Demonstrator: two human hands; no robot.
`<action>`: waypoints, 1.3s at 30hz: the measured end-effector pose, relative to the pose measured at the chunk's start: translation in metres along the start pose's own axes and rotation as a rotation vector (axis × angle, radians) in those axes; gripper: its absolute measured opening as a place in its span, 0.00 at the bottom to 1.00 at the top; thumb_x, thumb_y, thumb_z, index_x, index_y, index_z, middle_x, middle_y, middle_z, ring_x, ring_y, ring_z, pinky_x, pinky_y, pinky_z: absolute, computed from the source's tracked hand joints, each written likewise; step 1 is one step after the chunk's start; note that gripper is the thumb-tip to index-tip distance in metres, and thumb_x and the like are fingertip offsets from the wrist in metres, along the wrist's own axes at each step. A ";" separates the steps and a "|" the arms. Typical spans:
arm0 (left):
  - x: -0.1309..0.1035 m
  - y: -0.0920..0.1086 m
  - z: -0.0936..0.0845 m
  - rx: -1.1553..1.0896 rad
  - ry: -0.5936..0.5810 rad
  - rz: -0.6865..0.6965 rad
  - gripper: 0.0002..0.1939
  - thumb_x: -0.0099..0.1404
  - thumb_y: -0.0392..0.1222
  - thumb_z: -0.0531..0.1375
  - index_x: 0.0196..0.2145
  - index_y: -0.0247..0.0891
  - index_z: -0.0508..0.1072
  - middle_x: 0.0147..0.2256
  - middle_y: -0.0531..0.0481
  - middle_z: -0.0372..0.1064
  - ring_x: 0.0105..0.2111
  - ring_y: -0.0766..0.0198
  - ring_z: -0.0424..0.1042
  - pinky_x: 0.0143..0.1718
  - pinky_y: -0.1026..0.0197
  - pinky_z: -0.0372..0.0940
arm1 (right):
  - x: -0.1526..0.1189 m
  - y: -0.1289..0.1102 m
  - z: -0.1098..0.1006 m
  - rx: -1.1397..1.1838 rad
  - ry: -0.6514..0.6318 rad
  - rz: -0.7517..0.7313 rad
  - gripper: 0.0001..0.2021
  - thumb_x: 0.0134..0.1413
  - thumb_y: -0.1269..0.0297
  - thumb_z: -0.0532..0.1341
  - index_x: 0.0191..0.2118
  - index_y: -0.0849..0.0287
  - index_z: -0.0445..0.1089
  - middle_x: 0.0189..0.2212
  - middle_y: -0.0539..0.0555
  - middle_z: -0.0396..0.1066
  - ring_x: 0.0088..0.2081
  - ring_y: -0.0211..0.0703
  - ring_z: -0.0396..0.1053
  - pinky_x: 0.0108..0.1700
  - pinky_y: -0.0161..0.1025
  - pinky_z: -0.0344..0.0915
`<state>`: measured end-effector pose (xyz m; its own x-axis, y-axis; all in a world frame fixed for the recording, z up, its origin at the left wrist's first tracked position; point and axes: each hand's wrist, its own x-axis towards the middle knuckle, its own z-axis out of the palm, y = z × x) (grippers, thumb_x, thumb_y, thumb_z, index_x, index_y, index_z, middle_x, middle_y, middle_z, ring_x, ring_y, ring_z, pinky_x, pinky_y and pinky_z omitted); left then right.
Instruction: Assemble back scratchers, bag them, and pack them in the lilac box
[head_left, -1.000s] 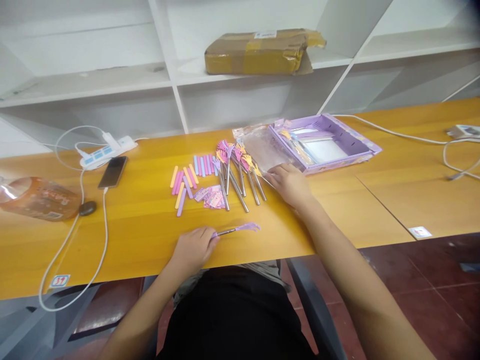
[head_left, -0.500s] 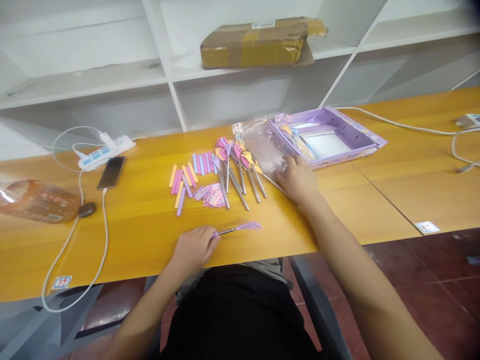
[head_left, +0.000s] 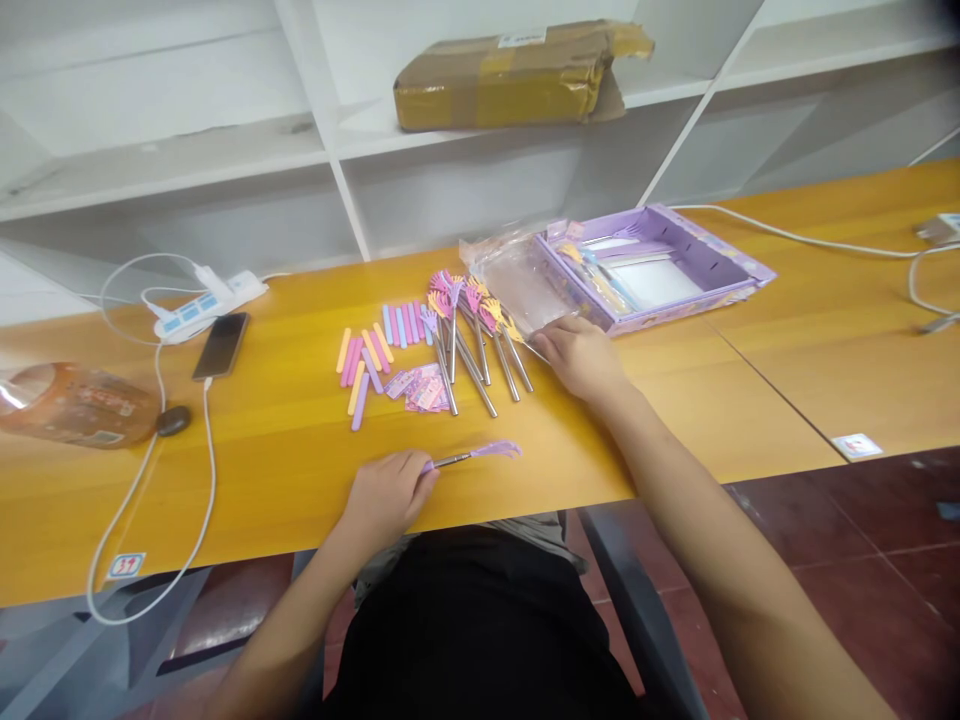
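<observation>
My left hand (head_left: 390, 492) is closed around the purple handle of a back scratcher (head_left: 495, 450). Its short metal neck and purple claw head point right, above the table's front edge. My right hand (head_left: 581, 362) is closed at a thin metal-rod back scratcher (head_left: 533, 350) on the right side of the pile; its fingertips are partly hidden. Beside it lie several back scratchers (head_left: 469, 375) with pink, purple and yellow hand-shaped heads and silver rods. Left of the pile are coloured handle sleeves (head_left: 360, 400) in yellow, pink, purple and blue. Small printed cards (head_left: 427, 390) lie between them.
An open purple box (head_left: 697, 310) with several pieces inside stands behind my right hand, a clear plastic bag (head_left: 517, 285) against it. To the left are a phone (head_left: 222, 346), power strip (head_left: 214, 307), orange bottle (head_left: 82, 405) and white cables. A taped carton (head_left: 502, 88) sits on the shelf.
My right hand has shifted slightly left and its fingers have come together at the rod near the pile. The plastic bag lies flatter. My left hand stays still with its back scratcher.
</observation>
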<state>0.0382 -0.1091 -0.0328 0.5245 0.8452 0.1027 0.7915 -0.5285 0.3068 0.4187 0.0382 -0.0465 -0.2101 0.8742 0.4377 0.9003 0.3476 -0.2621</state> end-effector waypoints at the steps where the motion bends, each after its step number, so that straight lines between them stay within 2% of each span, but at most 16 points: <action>1: 0.000 0.000 0.000 -0.001 0.000 -0.003 0.13 0.83 0.46 0.53 0.43 0.42 0.74 0.37 0.48 0.80 0.36 0.55 0.79 0.36 0.58 0.65 | 0.000 0.000 -0.001 0.019 0.031 -0.002 0.22 0.80 0.58 0.52 0.46 0.60 0.83 0.46 0.65 0.81 0.50 0.60 0.76 0.56 0.54 0.70; 5: -0.002 -0.002 0.006 -0.025 -0.009 -0.050 0.11 0.82 0.48 0.54 0.47 0.43 0.74 0.39 0.47 0.82 0.38 0.54 0.81 0.37 0.57 0.67 | 0.001 -0.002 -0.008 0.148 0.224 -0.007 0.20 0.80 0.58 0.52 0.52 0.59 0.81 0.50 0.65 0.82 0.50 0.57 0.79 0.56 0.53 0.75; 8: -0.004 -0.006 0.011 -0.111 0.066 -0.122 0.13 0.82 0.47 0.55 0.56 0.41 0.71 0.44 0.45 0.83 0.41 0.53 0.83 0.39 0.58 0.69 | 0.002 -0.008 -0.020 0.276 0.351 0.033 0.19 0.81 0.59 0.50 0.57 0.56 0.78 0.47 0.61 0.82 0.38 0.47 0.81 0.47 0.48 0.80; 10: -0.004 -0.007 0.009 -0.196 0.109 -0.119 0.13 0.82 0.44 0.53 0.57 0.41 0.72 0.45 0.44 0.81 0.40 0.54 0.82 0.39 0.58 0.70 | 0.002 -0.017 -0.031 0.360 0.403 0.063 0.19 0.82 0.59 0.49 0.59 0.54 0.77 0.45 0.58 0.82 0.33 0.43 0.81 0.40 0.44 0.81; 13: -0.004 -0.003 -0.004 -0.347 0.037 -0.028 0.15 0.81 0.38 0.50 0.51 0.44 0.77 0.47 0.46 0.77 0.43 0.57 0.80 0.46 0.58 0.71 | -0.004 -0.041 -0.049 0.458 0.466 0.056 0.19 0.83 0.60 0.49 0.62 0.51 0.76 0.49 0.58 0.82 0.37 0.44 0.84 0.37 0.42 0.83; 15: -0.004 0.001 -0.014 -0.461 -0.024 0.005 0.16 0.82 0.38 0.50 0.48 0.45 0.78 0.47 0.46 0.74 0.47 0.57 0.78 0.51 0.58 0.70 | -0.016 -0.066 -0.060 0.463 0.501 -0.028 0.19 0.82 0.64 0.50 0.65 0.48 0.75 0.55 0.58 0.82 0.44 0.47 0.86 0.44 0.45 0.85; 18: -0.007 0.006 -0.019 -0.640 -0.078 -0.015 0.13 0.82 0.47 0.55 0.50 0.44 0.78 0.48 0.45 0.73 0.43 0.57 0.74 0.48 0.57 0.69 | -0.044 -0.111 -0.069 0.383 0.455 -0.316 0.23 0.79 0.73 0.53 0.69 0.47 0.72 0.62 0.59 0.79 0.62 0.54 0.79 0.63 0.54 0.79; 20: -0.009 0.007 -0.014 -0.772 -0.078 -0.024 0.17 0.80 0.55 0.58 0.54 0.43 0.78 0.49 0.44 0.74 0.43 0.55 0.73 0.47 0.56 0.69 | -0.064 -0.141 -0.069 0.363 0.334 -0.508 0.24 0.78 0.75 0.56 0.71 0.52 0.70 0.65 0.62 0.77 0.68 0.56 0.74 0.67 0.55 0.75; 21: -0.010 0.006 -0.009 -0.835 -0.058 -0.029 0.21 0.79 0.59 0.58 0.55 0.42 0.78 0.50 0.43 0.74 0.45 0.53 0.74 0.49 0.54 0.69 | -0.072 -0.154 -0.067 0.349 0.263 -0.566 0.23 0.77 0.75 0.57 0.71 0.55 0.71 0.65 0.63 0.77 0.69 0.57 0.72 0.68 0.56 0.74; 24: -0.011 0.007 0.004 -0.955 0.044 -0.074 0.27 0.77 0.66 0.58 0.56 0.41 0.79 0.53 0.41 0.77 0.56 0.44 0.73 0.63 0.44 0.66 | -0.091 -0.178 -0.056 0.332 0.140 -0.612 0.18 0.77 0.74 0.59 0.66 0.60 0.73 0.64 0.63 0.78 0.69 0.57 0.71 0.68 0.56 0.73; 27: -0.008 0.011 0.008 -0.962 0.095 -0.136 0.26 0.77 0.65 0.59 0.57 0.42 0.80 0.55 0.41 0.78 0.59 0.44 0.74 0.66 0.42 0.66 | -0.098 -0.182 -0.040 0.415 0.113 -0.598 0.18 0.77 0.73 0.60 0.66 0.58 0.73 0.64 0.61 0.78 0.68 0.56 0.71 0.68 0.55 0.73; 30: -0.003 0.015 0.004 -0.962 0.128 -0.188 0.20 0.79 0.59 0.59 0.51 0.42 0.81 0.50 0.43 0.79 0.53 0.50 0.76 0.59 0.49 0.71 | -0.104 -0.176 -0.023 0.600 0.101 -0.486 0.24 0.76 0.76 0.58 0.71 0.53 0.68 0.65 0.61 0.76 0.69 0.55 0.70 0.68 0.57 0.71; 32: -0.001 0.016 0.001 -0.942 0.136 -0.198 0.18 0.81 0.56 0.58 0.45 0.41 0.81 0.46 0.44 0.78 0.49 0.52 0.76 0.57 0.51 0.71 | -0.110 -0.176 -0.011 0.776 0.093 -0.257 0.26 0.75 0.75 0.56 0.73 0.50 0.64 0.65 0.62 0.73 0.67 0.55 0.71 0.67 0.59 0.72; 35: -0.002 0.016 0.002 -0.841 0.097 -0.173 0.18 0.81 0.53 0.58 0.41 0.41 0.81 0.44 0.45 0.77 0.50 0.53 0.75 0.59 0.50 0.70 | -0.116 -0.181 0.002 1.118 -0.003 0.112 0.23 0.78 0.65 0.57 0.73 0.48 0.61 0.62 0.62 0.72 0.58 0.51 0.76 0.58 0.53 0.77; 37: -0.003 0.016 0.004 -0.778 0.063 -0.153 0.16 0.79 0.53 0.60 0.42 0.43 0.83 0.46 0.45 0.77 0.53 0.52 0.74 0.61 0.49 0.69 | -0.117 -0.185 0.007 1.333 -0.120 0.232 0.20 0.79 0.56 0.58 0.70 0.49 0.63 0.58 0.60 0.74 0.52 0.48 0.78 0.55 0.48 0.78; 39: -0.005 0.017 0.005 -0.753 0.027 -0.134 0.14 0.78 0.53 0.63 0.42 0.43 0.83 0.48 0.45 0.75 0.53 0.52 0.74 0.61 0.49 0.70 | -0.114 -0.187 0.007 1.459 -0.208 0.305 0.19 0.78 0.49 0.60 0.65 0.50 0.69 0.54 0.58 0.76 0.51 0.47 0.77 0.56 0.47 0.76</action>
<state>0.0506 -0.1222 -0.0330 0.4238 0.9049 0.0389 0.4153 -0.2323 0.8795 0.2720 -0.1239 -0.0534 -0.2518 0.9608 0.1161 -0.2145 0.0616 -0.9748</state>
